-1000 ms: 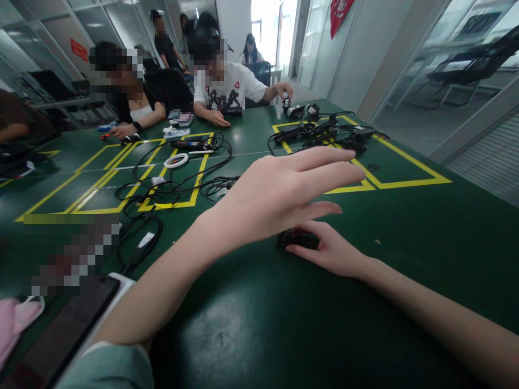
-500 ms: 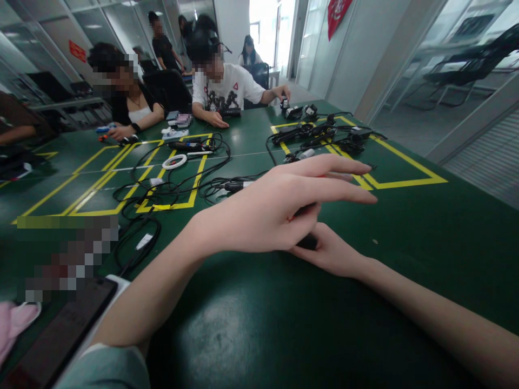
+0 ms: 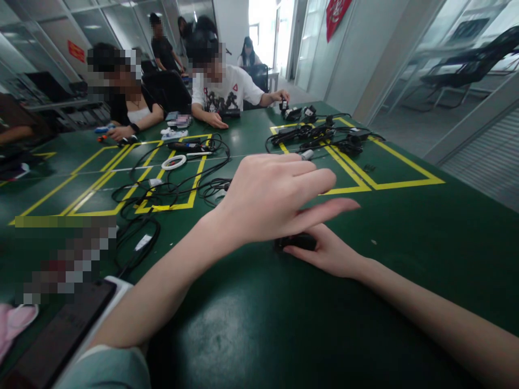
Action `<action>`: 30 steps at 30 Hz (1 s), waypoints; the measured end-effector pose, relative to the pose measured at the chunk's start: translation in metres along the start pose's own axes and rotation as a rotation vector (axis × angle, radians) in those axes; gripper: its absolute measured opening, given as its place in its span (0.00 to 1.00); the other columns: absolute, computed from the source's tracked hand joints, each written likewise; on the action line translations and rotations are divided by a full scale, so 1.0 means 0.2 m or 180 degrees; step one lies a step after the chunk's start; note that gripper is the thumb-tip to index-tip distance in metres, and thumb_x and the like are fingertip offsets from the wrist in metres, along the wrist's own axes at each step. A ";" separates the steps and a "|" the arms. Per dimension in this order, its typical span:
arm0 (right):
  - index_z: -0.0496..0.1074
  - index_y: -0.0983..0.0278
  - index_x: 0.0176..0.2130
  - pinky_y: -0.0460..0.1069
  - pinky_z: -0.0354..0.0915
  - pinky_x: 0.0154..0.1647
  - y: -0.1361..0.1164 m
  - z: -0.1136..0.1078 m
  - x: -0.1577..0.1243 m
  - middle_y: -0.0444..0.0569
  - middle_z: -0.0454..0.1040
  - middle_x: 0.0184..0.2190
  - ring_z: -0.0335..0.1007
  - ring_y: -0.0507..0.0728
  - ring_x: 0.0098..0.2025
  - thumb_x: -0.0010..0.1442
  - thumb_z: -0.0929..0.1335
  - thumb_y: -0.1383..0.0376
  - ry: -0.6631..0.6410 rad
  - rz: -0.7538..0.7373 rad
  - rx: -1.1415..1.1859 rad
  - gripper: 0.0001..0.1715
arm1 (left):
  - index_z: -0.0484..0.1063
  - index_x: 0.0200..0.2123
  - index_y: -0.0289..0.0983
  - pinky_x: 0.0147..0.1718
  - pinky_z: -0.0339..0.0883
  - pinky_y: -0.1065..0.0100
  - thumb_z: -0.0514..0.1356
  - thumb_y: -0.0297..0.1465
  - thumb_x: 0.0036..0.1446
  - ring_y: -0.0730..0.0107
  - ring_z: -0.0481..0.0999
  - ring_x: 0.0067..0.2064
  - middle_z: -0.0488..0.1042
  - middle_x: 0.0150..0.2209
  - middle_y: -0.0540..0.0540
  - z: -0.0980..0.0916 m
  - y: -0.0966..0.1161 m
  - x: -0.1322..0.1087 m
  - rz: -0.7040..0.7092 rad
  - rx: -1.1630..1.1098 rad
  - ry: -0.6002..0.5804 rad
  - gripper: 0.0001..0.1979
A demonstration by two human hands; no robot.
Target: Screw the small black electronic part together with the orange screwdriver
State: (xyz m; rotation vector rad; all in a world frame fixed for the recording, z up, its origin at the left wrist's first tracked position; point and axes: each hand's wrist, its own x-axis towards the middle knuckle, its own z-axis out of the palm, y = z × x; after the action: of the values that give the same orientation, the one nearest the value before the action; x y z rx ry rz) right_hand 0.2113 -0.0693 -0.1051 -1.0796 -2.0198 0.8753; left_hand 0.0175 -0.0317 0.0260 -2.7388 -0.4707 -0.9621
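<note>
Black object [image 3: 302, 242] at or just above desk [image 3: 227, 329], long axis roughly left-right across view. Right hand [image 3: 330, 251] clearly nearer one, gripping its right end. Left hand [image 3: 279, 194] hangs over far-left end, hiding bit of it; fingers curled, thumb out, palm hidden so can't tell if holding anything. Cables [image 3: 351, 145] further off.

Across the green table [image 3: 405, 227] a person in a printed white shirt [image 3: 227, 86] sits near bundled black cables [image 3: 287, 135]. Yellow tape [image 3: 409, 185] marks its top, a white ring [image 3: 172, 168] lies past a dark-screened phone [image 3: 68, 329], and a red pennant [image 3: 336, 17] hangs high.
</note>
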 end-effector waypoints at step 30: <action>0.78 0.60 0.42 0.58 0.79 0.47 -0.02 0.00 0.01 0.50 0.84 0.40 0.82 0.64 0.44 0.61 0.73 0.61 0.0010 -0.0047 0.0001 0.09 | 0.79 0.44 0.38 0.44 0.76 0.63 0.54 0.26 0.64 0.65 0.81 0.48 0.81 0.46 0.42 -0.01 0.02 0.01 -0.0039 -0.0722 -0.0033 0.13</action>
State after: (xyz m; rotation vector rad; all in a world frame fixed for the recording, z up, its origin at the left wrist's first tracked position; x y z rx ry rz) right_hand 0.2089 -0.0700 -0.1018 -1.0642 -2.0226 0.8658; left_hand 0.0196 -0.0357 0.0281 -2.9453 -0.4029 -1.0651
